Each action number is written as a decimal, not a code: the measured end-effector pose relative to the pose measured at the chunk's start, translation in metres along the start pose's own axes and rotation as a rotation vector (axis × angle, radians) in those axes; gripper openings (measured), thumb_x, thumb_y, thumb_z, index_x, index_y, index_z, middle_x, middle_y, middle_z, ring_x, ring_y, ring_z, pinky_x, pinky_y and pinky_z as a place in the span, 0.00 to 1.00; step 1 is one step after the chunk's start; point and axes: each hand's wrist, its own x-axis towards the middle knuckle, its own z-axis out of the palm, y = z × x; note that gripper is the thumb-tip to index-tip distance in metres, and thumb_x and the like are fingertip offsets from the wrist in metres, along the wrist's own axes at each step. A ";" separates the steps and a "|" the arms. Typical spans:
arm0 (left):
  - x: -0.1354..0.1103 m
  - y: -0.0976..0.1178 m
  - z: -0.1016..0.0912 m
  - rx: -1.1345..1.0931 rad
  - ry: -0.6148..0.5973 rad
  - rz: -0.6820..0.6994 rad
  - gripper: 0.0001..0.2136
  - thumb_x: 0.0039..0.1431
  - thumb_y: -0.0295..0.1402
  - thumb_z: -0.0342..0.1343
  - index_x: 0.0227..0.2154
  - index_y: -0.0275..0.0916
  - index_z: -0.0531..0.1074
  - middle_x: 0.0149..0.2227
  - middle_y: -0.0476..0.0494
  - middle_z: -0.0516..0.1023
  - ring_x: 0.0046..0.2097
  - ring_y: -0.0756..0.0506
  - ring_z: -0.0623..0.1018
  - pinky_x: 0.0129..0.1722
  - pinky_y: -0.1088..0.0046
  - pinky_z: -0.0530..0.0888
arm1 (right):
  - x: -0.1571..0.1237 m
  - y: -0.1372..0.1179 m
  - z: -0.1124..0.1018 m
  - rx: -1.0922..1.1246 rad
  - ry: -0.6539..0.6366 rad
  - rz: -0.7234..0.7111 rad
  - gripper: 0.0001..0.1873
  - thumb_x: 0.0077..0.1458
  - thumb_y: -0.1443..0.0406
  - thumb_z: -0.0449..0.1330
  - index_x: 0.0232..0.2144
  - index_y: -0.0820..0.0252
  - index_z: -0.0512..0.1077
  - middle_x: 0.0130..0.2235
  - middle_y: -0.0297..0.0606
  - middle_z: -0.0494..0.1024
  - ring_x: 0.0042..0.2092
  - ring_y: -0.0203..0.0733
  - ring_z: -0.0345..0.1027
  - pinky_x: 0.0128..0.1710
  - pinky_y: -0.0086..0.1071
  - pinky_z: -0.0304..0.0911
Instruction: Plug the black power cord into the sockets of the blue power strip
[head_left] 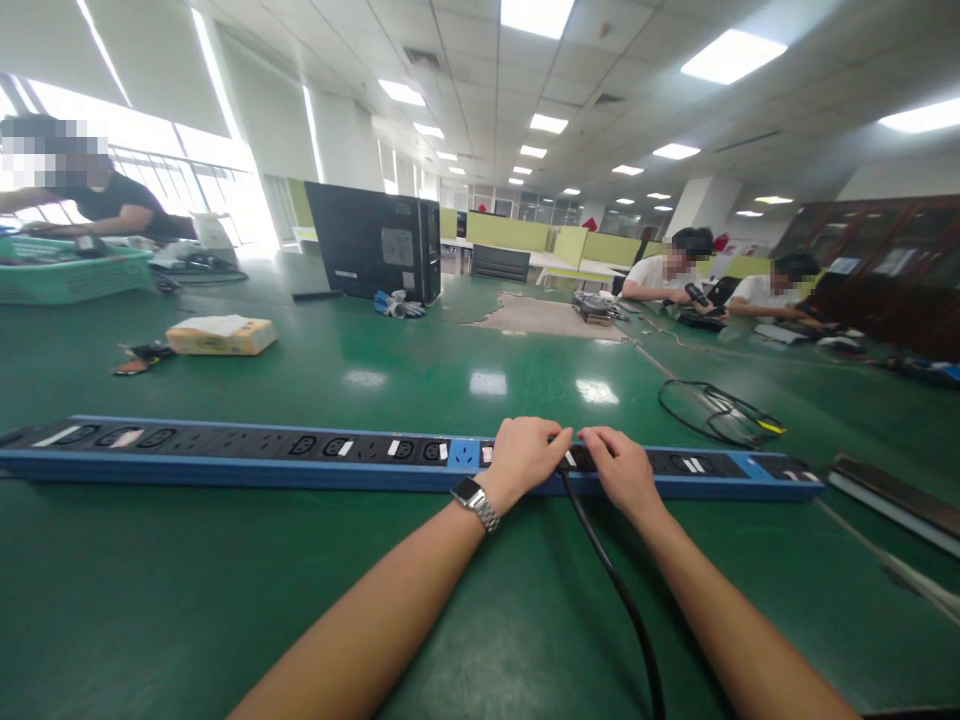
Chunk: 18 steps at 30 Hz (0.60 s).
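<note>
Left hand (526, 457): curled, knuckles up, fingers closed down over the plug end of the black power cable (616, 588). A silver metal wristwatch (474, 498) sits on this wrist.

Right hand (619, 470): fingers stretched forward, their tips touching the same spot from the other side. It grips nothing visible.

The black power cable runs from between the two hands toward the camera, across the glossy green table (187, 600). Its plug is hidden under the fingers.

Both hands rest on a long, flat blue power strip (225, 455) with rows of black sockets, which lies crosswise on the table.

Status, as judged: the plug is at a socket right of the strip's middle. Full seating cannot be confirmed. No other socket in view carries a cable.

Beyond the strip, to the right, lies a loose coil of black wire (720, 412); far left, a flat tan cardboard box (221, 335).
</note>
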 end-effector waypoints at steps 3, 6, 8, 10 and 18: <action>0.002 -0.014 -0.002 0.050 0.006 -0.009 0.22 0.66 0.42 0.36 0.32 0.42 0.76 0.34 0.46 0.80 0.35 0.48 0.76 0.32 0.75 0.65 | -0.004 -0.015 0.005 0.113 -0.004 0.001 0.24 0.56 0.48 0.50 0.36 0.59 0.75 0.36 0.39 0.79 0.38 0.41 0.70 0.39 0.32 0.62; 0.002 -0.025 -0.004 0.135 0.003 -0.071 0.18 0.66 0.37 0.38 0.36 0.42 0.75 0.36 0.45 0.79 0.37 0.47 0.76 0.34 0.74 0.67 | -0.008 -0.033 0.006 0.065 -0.089 0.057 0.25 0.53 0.46 0.53 0.39 0.58 0.74 0.26 0.35 0.77 0.29 0.39 0.69 0.31 0.31 0.60; 0.000 -0.027 -0.003 0.176 -0.007 -0.069 0.15 0.64 0.35 0.41 0.35 0.41 0.75 0.36 0.43 0.78 0.38 0.45 0.76 0.35 0.72 0.68 | -0.010 -0.041 0.005 0.061 -0.171 0.085 0.27 0.52 0.47 0.55 0.45 0.57 0.73 0.23 0.32 0.76 0.28 0.40 0.69 0.31 0.31 0.60; -0.003 -0.025 -0.001 0.214 -0.018 -0.056 0.14 0.63 0.34 0.42 0.35 0.41 0.74 0.37 0.42 0.77 0.38 0.44 0.76 0.36 0.71 0.68 | -0.011 -0.044 0.004 0.138 -0.256 0.085 0.28 0.51 0.49 0.57 0.50 0.57 0.70 0.24 0.32 0.77 0.30 0.40 0.71 0.33 0.31 0.61; -0.003 -0.022 0.003 0.301 -0.101 -0.031 0.16 0.64 0.34 0.39 0.37 0.41 0.73 0.38 0.40 0.77 0.39 0.43 0.77 0.38 0.68 0.70 | -0.014 -0.047 0.005 0.564 -0.247 0.139 0.26 0.49 0.59 0.59 0.50 0.64 0.69 0.24 0.33 0.76 0.22 0.33 0.62 0.23 0.28 0.57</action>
